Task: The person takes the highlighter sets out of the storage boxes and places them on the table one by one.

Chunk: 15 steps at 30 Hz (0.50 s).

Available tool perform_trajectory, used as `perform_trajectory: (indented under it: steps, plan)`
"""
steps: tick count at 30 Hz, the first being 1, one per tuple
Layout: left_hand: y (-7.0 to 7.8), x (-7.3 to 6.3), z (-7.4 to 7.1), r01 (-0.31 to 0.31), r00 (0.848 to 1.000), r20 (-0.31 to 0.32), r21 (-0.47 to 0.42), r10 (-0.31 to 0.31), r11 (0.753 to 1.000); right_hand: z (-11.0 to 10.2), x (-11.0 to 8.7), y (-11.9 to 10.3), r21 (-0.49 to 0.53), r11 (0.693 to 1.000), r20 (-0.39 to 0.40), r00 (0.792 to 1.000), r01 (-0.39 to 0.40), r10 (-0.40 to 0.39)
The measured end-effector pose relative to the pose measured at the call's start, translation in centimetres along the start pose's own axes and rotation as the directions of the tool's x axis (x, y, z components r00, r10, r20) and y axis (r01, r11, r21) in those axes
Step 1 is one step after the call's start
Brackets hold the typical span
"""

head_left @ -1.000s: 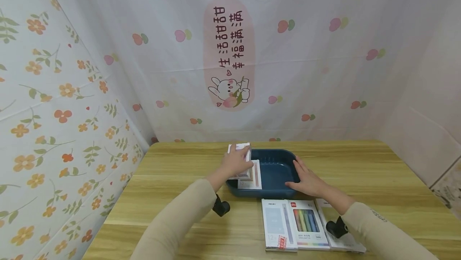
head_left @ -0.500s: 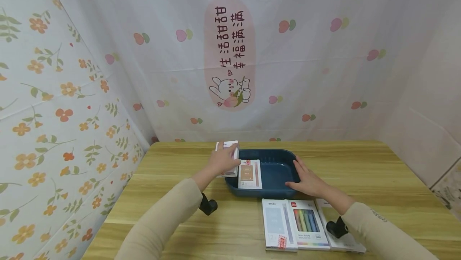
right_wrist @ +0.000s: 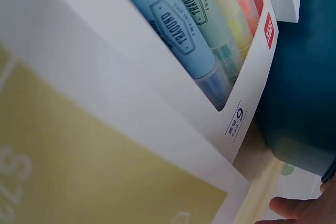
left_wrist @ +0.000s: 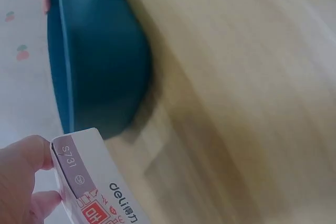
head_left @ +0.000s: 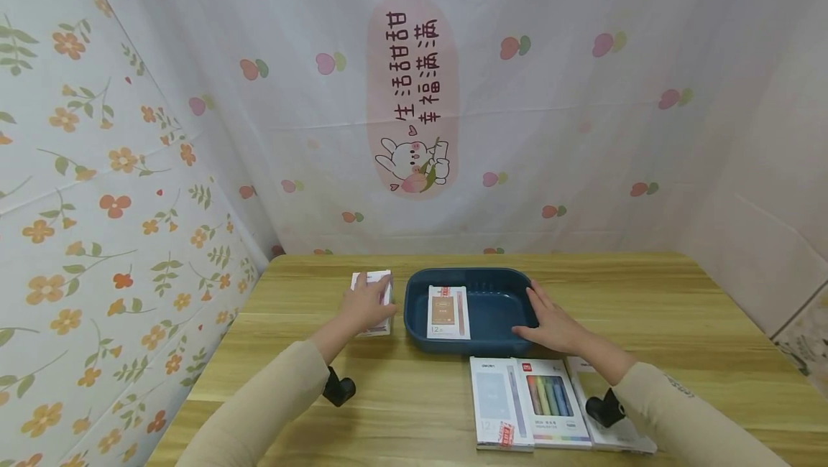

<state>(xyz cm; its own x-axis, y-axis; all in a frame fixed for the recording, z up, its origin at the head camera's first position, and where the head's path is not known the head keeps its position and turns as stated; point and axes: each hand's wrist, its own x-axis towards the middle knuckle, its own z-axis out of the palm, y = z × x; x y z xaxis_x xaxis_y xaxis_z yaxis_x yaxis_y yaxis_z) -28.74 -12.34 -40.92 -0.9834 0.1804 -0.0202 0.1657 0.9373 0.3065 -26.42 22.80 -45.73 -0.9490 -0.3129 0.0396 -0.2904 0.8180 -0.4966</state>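
Note:
My left hand (head_left: 364, 307) grips a white Deli box (head_left: 382, 325) just left of the blue tub (head_left: 414, 330). In the left wrist view that box (left_wrist: 100, 177) shows a mauve strip marked S731 and a red sticker; thumb and finger hold its edge. Whether it touches the table cannot be told. Another white box (head_left: 448, 322), with an orange-brown panel, lies in the tub's left half. My right hand (head_left: 550, 322) rests spread on the tub's right end, its thumb over the near rim. The right wrist view shows part of this hand (right_wrist: 310, 208) beside the tub's wall.
In front of the tub, three flat boxes lie side by side: a white one with a pale blue panel (head_left: 493, 395), a highlighter box (head_left: 553, 420) with coloured pens in its window, and one with a yellowish panel (head_left: 591, 388), partly under my right forearm. A printed curtain (head_left: 569, 129) hangs behind the table.
My left hand has carried its white box leftward out over the tub's left rim, then lower beside the tub. The box left in the tub is fully uncovered. My right hand has stayed put.

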Motion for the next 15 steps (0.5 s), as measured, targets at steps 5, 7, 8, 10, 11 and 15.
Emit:
perform_trajectory:
  steps: [5, 7, 8, 10, 11, 15]
  plan:
    - [-1.1, -1.1, 0.9, 0.031, 0.999, 0.018, 0.038, -0.032, 0.999, -0.1, 0.0, 0.0, -0.01, 1.0, 0.001, 1.0, 0.001, -0.001]
    - [-1.3, -1.6, 1.4, 0.03, 0.999, 0.023, 0.038, -0.031, 0.999, -0.1, 0.0, -0.1, -0.007, 1.0, 0.004, 1.0, -0.003, 0.003]
    - [-1.3, -1.9, 1.6, 0.028, 0.999, 0.024, 0.037, -0.029, 0.999, -0.1, 0.0, -0.1, -0.004, 1.0, 0.005, 1.0, -0.002, 0.002]
    - [-1.4, -2.4, 2.2, 0.014, 1.0, 0.025, 0.043, -0.015, 0.999, -0.1, 0.0, -0.2, 0.003, 1.0, 0.008, 1.0, -0.003, 0.002]
    - [-1.4, -2.6, 2.4, 0.005, 1.0, 0.022, 0.053, -0.007, 0.999, -0.1, 0.0, -0.2, 0.006, 1.0, 0.009, 1.0, -0.003, 0.003]
    - [-1.6, -3.2, 3.4, -0.007, 1.0, 0.02, 0.073, 0.006, 0.997, -0.2, 0.0, -0.3, 0.003, 1.0, 0.01, 1.0, -0.005, 0.004]
